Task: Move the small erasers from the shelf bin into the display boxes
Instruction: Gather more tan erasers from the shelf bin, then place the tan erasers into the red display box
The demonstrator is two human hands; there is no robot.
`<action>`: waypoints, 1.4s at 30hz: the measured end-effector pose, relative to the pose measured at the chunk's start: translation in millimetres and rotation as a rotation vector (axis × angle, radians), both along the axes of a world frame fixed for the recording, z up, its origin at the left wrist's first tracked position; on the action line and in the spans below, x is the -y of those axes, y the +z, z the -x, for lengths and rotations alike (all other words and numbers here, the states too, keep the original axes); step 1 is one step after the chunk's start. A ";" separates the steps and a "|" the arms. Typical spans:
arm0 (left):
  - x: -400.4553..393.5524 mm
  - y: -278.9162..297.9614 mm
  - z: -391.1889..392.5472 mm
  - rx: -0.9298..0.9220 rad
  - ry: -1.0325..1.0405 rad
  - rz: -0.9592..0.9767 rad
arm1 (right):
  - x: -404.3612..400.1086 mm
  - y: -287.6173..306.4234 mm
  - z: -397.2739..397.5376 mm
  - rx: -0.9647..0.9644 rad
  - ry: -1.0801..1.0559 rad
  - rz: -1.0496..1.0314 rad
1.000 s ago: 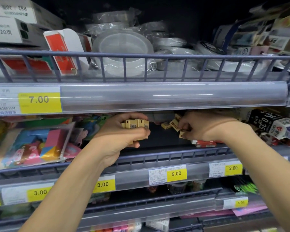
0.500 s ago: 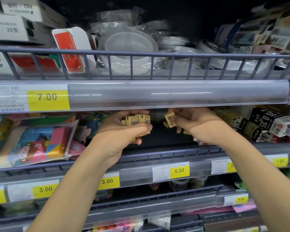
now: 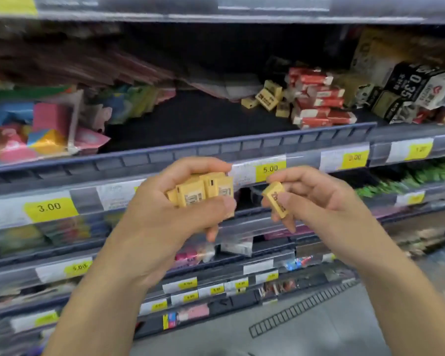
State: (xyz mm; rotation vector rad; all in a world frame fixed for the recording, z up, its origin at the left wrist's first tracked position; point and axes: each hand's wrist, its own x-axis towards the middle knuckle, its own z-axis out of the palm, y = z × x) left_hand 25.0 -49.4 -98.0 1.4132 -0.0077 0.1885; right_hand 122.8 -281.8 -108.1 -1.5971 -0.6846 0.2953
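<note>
Motion blur is softening most of the shelving; the price tags at 12 o'clock are running off the frame, and print on the boxes is unreadable. The left hand [image 3: 165, 214] is curling round a stack of yellow erasers [image 3: 203, 190], thumb pressing on top. At its 3 o'clock, just apart, the right hand [image 3: 316, 199] is pinching one eraser [image 3: 276, 199] between thumb and fingers. On the shelf [image 3: 198, 116] at 1 o'clock, loose erasers [image 3: 267, 96] are lying against red boxes [image 3: 319, 101].
</note>
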 end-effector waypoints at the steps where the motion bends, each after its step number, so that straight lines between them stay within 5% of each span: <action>1: 0.0 -14.7 6.3 -0.052 -0.008 0.010 | 4.7 -16.3 8.6 -0.047 -0.021 0.010; 10: 1.1 -181.7 54.1 -0.683 0.043 0.147 | 33.7 -177.6 82.5 -0.500 -0.264 0.182; 16: 3.4 -252.9 106.0 -0.907 0.142 0.221 | 58.2 -238.6 122.0 -0.650 -0.320 0.406; 31: 34.8 -272.6 236.6 -0.934 0.530 0.380 | 64.3 -278.7 156.9 -0.644 0.010 0.666; 42: 27.1 -250.7 397.4 -0.827 0.893 0.516 | -86.4 -241.5 226.6 -0.447 0.499 0.641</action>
